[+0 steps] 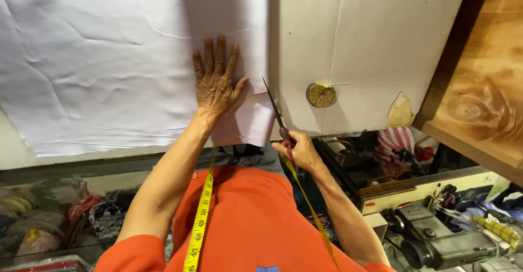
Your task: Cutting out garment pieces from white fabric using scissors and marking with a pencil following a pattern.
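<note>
My left hand point(216, 78) lies flat & open, fingers spread, palm pressing the white fabric point(109, 59) down on the cutting table point(359, 37), just beside the cloth's right edge. Right hand point(298, 151) is closed round the red handles of the scissors point(275, 110); blades point up & away from me, tip w/ the fabric's right edge, running along where cloth meets the bare cardboard-coloured tabletop. Can't tell if the blades are parted or shut, too thin from here. A small flap of fabric point(253, 122) at the near right corner hangs over the table edge, between my two hands. Yellow tape measure point(200, 217) is draped round my neck over the orange shirt point(245, 223), both ends hanging down. On the table to the right: a round brass-looking weight point(321, 95) & a torn patch in the surface. Lower right, below table level, sits a grey sewing machine point(436, 239) amid bits & scraps. As I judge it, I'm at the cutting step, trimming along the right side near the corner, early in the cut since the blades are only just into the edge. Next move needs the left palm to keep the cloth taut & unwrinkled while the scissors advance straight up the line, w/o lifting the fabric.
</note>
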